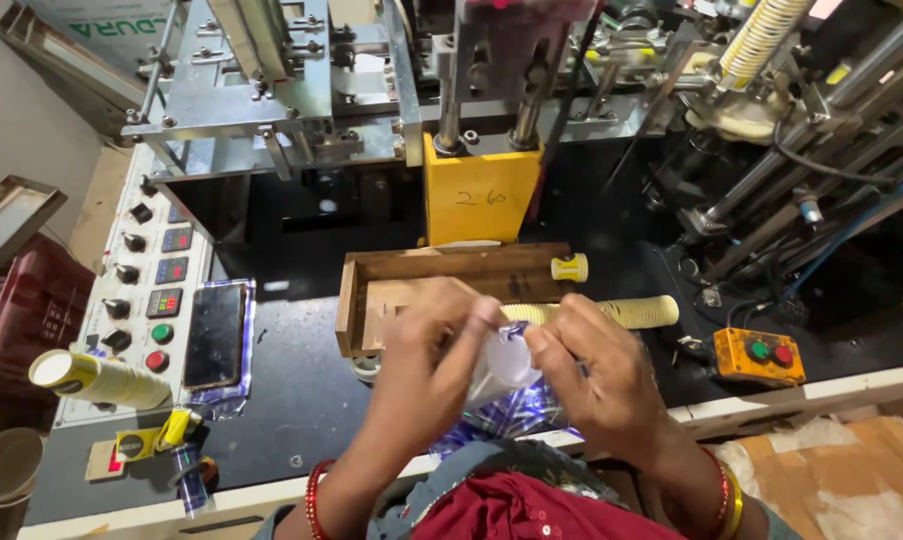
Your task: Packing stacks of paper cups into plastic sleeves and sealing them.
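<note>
The big metal machine (392, 90) fills the top, from 10 to 2 o'clock. Its yellow block (480, 195) stands at 12. Just below sits the wooden tray (442, 275), and a row of stacked paper cups (622, 312) pokes out toward 2. Your left hand (427, 365) and right hand (597, 375) meet in the middle, fingers pinched shut on a clear plastic bag (507, 365).

Bright overhead light, glare on steel machine frame (272, 110), dark shadowed recesses, wide-angle bending at edges
</note>
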